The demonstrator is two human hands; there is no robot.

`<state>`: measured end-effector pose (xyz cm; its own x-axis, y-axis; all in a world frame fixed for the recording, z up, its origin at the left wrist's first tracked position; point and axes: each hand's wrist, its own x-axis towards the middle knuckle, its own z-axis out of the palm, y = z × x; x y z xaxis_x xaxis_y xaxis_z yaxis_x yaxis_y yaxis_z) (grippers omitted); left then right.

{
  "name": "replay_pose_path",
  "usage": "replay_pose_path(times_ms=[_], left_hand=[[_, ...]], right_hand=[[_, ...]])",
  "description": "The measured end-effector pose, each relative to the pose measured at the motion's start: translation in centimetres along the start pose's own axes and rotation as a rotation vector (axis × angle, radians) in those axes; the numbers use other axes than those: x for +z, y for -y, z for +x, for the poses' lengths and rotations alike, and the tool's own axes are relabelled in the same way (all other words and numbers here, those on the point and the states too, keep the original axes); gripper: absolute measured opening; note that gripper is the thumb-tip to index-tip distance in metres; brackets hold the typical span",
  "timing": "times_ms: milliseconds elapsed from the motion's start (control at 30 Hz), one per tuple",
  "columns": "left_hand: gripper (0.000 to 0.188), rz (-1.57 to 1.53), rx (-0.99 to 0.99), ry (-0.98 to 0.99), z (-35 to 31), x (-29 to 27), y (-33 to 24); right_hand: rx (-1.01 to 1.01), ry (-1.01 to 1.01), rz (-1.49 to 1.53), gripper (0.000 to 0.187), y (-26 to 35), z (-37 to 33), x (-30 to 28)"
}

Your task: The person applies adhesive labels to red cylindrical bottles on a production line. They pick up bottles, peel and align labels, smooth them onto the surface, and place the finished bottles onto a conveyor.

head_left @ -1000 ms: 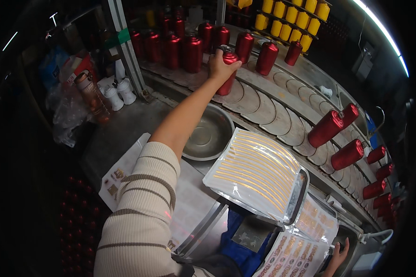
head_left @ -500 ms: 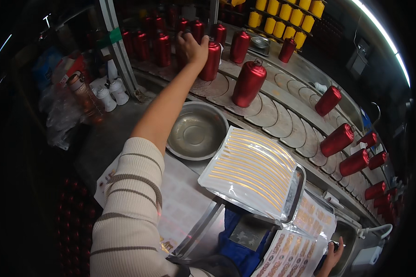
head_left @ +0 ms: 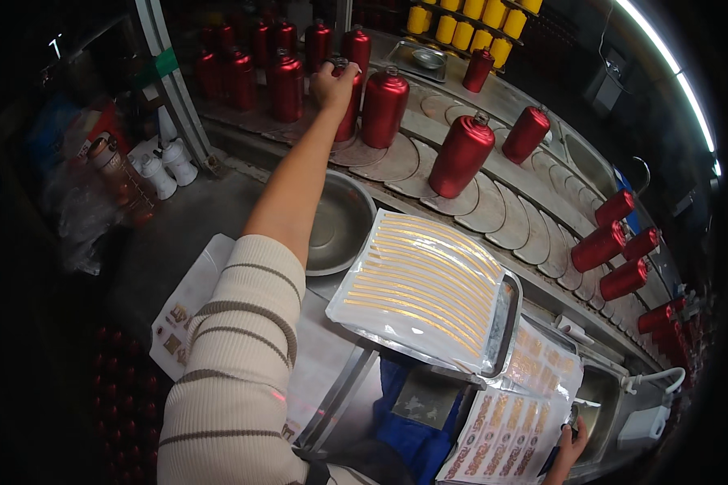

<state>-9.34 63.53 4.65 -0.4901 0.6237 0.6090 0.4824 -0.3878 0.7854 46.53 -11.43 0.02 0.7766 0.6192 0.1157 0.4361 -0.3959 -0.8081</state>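
My left hand reaches far across to the conveyor, its fingers closed around the neck of a shiny red bottle. That bottle stands upright, partly behind my hand, among other red bottles. Just to its right is another red bottle. Low on the right, my right hand is curled by the edge of a printed decal sheet, with a small dark object at its fingertips. What that object is cannot be made out.
The conveyor of overlapping plates curves away rightward, carrying red bottles. Nearer me are a metal basin, a tray under a sheet of gold strips, and a sink. White spray bottles stand by a metal post.
My left hand has closed on the neck of a red bottle. Bottles on the conveyor have shifted to the right. The view has turned slightly; my right hand stays by the decal sheet.
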Motion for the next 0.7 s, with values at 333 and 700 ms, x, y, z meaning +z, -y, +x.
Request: replay_pose_path(times_ms=[333,700], left_hand=[[0.026,-0.604,-0.167,0.118,-3.9,-4.8,-5.1],[0.017,-1.080,-0.814,0.797,-15.1,-27.6,-27.3]], right_hand=[[0.062,0.038,0.015,0.035,9.3,-3.7,5.2],[-0.330,0.429,0.217,0.084,22.7,-11.0,10.7]])
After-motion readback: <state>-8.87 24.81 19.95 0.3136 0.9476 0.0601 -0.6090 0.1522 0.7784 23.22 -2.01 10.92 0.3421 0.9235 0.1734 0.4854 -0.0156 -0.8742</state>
